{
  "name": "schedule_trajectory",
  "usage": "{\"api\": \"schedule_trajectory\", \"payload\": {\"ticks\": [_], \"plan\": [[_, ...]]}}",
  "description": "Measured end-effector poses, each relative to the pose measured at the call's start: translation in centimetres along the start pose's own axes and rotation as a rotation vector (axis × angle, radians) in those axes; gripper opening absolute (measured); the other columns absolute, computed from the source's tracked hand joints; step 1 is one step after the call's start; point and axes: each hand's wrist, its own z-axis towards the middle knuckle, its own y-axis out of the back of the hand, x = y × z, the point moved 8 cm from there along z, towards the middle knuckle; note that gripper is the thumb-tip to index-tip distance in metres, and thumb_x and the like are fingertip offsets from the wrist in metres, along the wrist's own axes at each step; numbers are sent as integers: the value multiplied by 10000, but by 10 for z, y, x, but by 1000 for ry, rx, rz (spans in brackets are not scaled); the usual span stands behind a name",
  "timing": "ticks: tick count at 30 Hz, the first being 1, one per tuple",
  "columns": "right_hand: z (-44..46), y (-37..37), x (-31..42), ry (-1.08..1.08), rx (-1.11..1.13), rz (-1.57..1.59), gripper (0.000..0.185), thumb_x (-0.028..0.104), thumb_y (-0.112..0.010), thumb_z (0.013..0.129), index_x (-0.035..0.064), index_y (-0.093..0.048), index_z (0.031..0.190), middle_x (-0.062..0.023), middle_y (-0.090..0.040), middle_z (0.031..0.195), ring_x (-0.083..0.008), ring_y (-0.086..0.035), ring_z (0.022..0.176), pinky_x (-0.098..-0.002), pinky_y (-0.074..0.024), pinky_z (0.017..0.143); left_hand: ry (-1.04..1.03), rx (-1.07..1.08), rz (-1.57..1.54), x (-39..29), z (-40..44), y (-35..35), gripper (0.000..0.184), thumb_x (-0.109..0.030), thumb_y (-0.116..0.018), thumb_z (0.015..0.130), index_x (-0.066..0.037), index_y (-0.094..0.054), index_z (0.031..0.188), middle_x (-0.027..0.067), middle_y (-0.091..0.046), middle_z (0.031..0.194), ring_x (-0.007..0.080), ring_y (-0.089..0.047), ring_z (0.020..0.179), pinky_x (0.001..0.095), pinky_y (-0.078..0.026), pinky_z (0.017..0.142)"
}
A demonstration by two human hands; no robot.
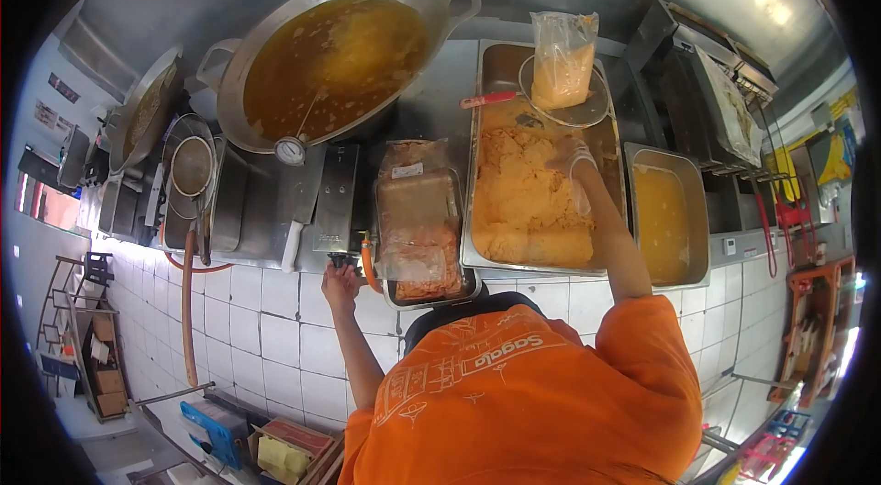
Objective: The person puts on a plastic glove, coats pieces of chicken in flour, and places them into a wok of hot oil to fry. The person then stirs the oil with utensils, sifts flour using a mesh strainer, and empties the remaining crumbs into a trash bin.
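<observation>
My left hand [341, 287] is at the front of the burner, its fingers closed around the black knob [341, 259]. Just beside it, an orange gas hose [369, 263] runs down. In a clear plastic glove, my right hand [576, 156] rests over the orange-tan breading [528, 196] in a large metal tray [470, 242]; its fingers are too unclear to read. Behind that hand, a wire strainer [598, 114] with a red handle holds a clear bag of orange powder [562, 72]. Between my hands stands a pan with bagged raw meat [422, 233].
A big wok of oil [335, 63] with a dial thermometer [290, 151] stands at the back left. A white-handled knife [293, 245] lies left of the burner. Yellowish liquid fills a deep pan [663, 214] at right. Long-handled strainers [193, 166] lie far left.
</observation>
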Motion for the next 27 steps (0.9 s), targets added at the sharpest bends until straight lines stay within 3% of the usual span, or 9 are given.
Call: {"api": "schedule_trajectory", "payload": {"ticks": [1,3,7,9,12,19,21,25,27], "plan": [[-3,-9,0,7,1,-3,597,383,-691,645,17,-548,1093,-173,-479,1229,-294,-457,1138,-375,-397,913,56,17,-28,6,6,2,405,-377,-521,885,-11,-498,1058,110,-548,988,154,-567,813,233,-485,617],[-29,4,9,249,-507,138,426,211,-638,704,38,-559,1084,-173,-516,1162,-300,-458,1130,-371,-403,918,109,27,-59,12,10,5,398,-366,-517,888,-13,-495,1068,103,-547,999,155,-563,828,233,-484,628],[-24,0,1,444,-700,69,381,44,-565,708,68,-566,1088,-158,-541,1099,-310,-457,1121,-374,-410,916,140,34,-98,11,5,-1,393,-357,-501,895,-16,-494,1091,92,-548,1005,157,-551,860,245,-479,680],[-36,1,13,707,-806,-108,407,-5,-548,695,81,-567,1092,-143,-541,1086,-312,-462,1110,-376,-410,912,123,42,-96,13,7,-1,399,-362,-497,896,-20,-492,1102,91,-548,1013,158,-547,871,251,-477,699],[-28,4,5,576,-577,185,417,0,-551,697,92,-564,1103,-135,-543,1095,-308,-464,1111,-381,-406,922,117,47,-104,16,8,1,415,-366,-487,901,-26,-476,1140,90,-548,1034,161,-545,880,255,-474,710],[-12,5,25,657,-680,104,371,44,-555,731,74,-567,1101,-127,-540,1115,-289,-484,1095,-367,-414,902,89,88,-104,10,4,-4,439,-361,-477,908,-19,-448,1182,96,-534,1082,173,-534,919,266,-458,766],[13,2,11,358,-531,-18,383,59,-575,746,76,-548,1128,-133,-540,1132,-302,-507,1068,-358,-441,863,99,85,-124,10,0,-4,446,-363,-481,906,-14,-446,1182,99,-531,1090,174,-532,927,268,-455,774],[-70,60,33,520,-622,50,381,107,-594,770,88,-535,1146,-133,-578,1039,-307,-566,955,-346,-484,779,86,78,-90,8,1,-4,469,-370,-496,898,0,-447,1182,110,-528,1100,174,-528,940,272,-456,777],[-78,58,14,375,-300,594,350,93,-595,775,78,-552,1122,-130,-604,954,-297,-603,818,-320,-503,680,93,81,-88,10,0,-3,476,-373,-501,895,3,-448,1182,114,-527,1104,174,-527,942,274,-456,779]]}}
